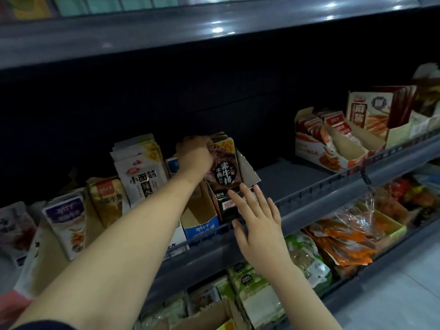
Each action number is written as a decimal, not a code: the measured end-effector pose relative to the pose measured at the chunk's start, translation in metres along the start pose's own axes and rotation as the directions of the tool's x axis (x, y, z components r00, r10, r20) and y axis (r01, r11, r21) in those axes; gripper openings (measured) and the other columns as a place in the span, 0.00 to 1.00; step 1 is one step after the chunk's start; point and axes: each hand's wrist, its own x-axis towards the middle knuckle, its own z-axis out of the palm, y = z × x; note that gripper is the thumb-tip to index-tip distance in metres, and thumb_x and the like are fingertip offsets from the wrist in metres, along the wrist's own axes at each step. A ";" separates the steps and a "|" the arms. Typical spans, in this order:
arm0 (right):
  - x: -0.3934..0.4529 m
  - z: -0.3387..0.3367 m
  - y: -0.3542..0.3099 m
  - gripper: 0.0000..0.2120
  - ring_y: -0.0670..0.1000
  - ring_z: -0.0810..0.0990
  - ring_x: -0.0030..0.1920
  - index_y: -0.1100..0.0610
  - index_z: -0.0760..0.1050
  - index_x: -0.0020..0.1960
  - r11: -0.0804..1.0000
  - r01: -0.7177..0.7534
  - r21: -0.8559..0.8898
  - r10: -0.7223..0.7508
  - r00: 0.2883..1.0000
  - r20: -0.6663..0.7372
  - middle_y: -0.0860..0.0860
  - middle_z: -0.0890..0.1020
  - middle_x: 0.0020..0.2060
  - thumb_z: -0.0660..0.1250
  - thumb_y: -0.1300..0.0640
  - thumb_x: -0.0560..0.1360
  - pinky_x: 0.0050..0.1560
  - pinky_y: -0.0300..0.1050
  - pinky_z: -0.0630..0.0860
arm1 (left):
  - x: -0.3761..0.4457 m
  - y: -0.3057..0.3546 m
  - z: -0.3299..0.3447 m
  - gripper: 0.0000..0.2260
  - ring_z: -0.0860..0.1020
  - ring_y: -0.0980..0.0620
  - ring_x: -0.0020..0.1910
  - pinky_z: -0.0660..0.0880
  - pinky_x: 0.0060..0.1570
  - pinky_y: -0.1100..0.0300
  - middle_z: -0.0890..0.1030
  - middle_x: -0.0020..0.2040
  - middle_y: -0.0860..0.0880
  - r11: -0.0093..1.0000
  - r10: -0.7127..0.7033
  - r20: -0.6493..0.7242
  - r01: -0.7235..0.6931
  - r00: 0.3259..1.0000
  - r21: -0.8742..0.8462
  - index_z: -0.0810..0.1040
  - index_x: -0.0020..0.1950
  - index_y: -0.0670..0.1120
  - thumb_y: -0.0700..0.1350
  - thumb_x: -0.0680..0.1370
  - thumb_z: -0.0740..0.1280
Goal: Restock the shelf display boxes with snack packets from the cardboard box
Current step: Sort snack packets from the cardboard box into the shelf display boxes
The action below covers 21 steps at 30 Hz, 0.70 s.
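Several glossy flat packets [222, 167] in left hand [194, 154]

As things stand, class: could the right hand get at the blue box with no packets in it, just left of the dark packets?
Probably yes. The right hand is open beside the blue box, whose top is open; only the left forearm crosses nearby.

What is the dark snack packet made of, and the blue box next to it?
The dark snack packet looks like glossy plastic film: smooth, printed, catching light. The blue box looks like matte cardboard: plain brown inside, stiff folded walls. The left hand grips the packet's top.
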 end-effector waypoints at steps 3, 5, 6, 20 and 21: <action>0.000 0.000 -0.001 0.27 0.48 0.48 0.77 0.43 0.57 0.75 1.000 -0.007 0.001 0.007 1.000 0.003 0.45 0.58 0.76 0.51 0.50 0.76 0.74 0.46 0.42 | -0.002 -0.004 0.005 0.15 0.68 0.42 0.65 0.64 0.60 0.53 0.75 0.63 0.44 0.999 0.010 -0.061 -0.008 0.998 0.040 0.77 0.63 0.49 0.43 0.76 0.66; 0.000 0.000 -0.002 0.27 0.46 0.46 0.76 0.43 0.56 0.75 1.000 -0.007 0.001 0.007 1.000 0.009 0.43 0.56 0.76 0.51 0.50 0.76 0.74 0.45 0.39 | -0.006 -0.005 0.006 0.18 0.65 0.41 0.66 0.62 0.62 0.52 0.72 0.65 0.43 1.000 0.020 -0.091 -0.019 0.996 0.008 0.75 0.65 0.48 0.44 0.75 0.68; 0.001 0.000 -0.002 0.27 0.46 0.44 0.76 0.42 0.55 0.75 1.000 -0.007 0.001 0.007 1.000 0.015 0.42 0.54 0.76 0.51 0.50 0.76 0.74 0.44 0.38 | -0.008 -0.005 0.006 0.20 0.64 0.40 0.67 0.61 0.63 0.52 0.71 0.66 0.43 0.999 0.030 -0.098 -0.032 0.995 -0.013 0.74 0.66 0.48 0.44 0.75 0.69; -0.020 -0.021 -0.018 0.27 0.49 0.53 0.76 0.48 0.58 0.76 0.999 0.039 -0.015 -0.039 0.999 0.005 0.47 0.57 0.75 0.53 0.51 0.77 0.73 0.44 0.45 | -0.114 -0.018 -0.018 0.22 0.55 0.49 0.76 0.48 0.75 0.53 0.60 0.78 0.49 0.948 0.202 -0.091 -0.218 0.975 -0.231 0.64 0.76 0.49 0.46 0.82 0.59; -0.028 -0.024 -0.023 0.27 0.49 0.54 0.76 0.49 0.60 0.75 0.999 0.049 0.004 -0.049 0.999 -0.001 0.47 0.58 0.75 0.53 0.51 0.77 0.73 0.44 0.47 | -0.131 -0.023 -0.022 0.22 0.55 0.49 0.76 0.48 0.75 0.54 0.61 0.78 0.49 0.948 0.183 -0.086 -0.199 0.979 -0.247 0.64 0.76 0.49 0.46 0.82 0.59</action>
